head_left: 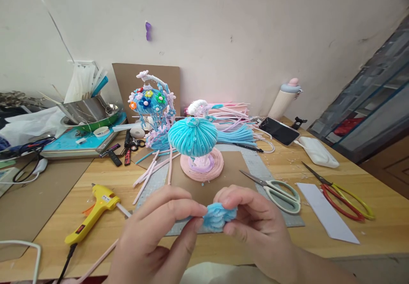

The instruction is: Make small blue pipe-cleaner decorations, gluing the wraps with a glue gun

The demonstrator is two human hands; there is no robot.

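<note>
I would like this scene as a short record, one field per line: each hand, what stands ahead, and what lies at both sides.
Left hand: pinches left edge of blue fuzzy piece
Right hand: grip on the right side of the same piece
Ahead: turquoise ribbed dome above round pink base
Left side: yellow glue gun, lying on the table
Right side: pale-handled scissors; white strip; scissors with red and yellow handles
</note>
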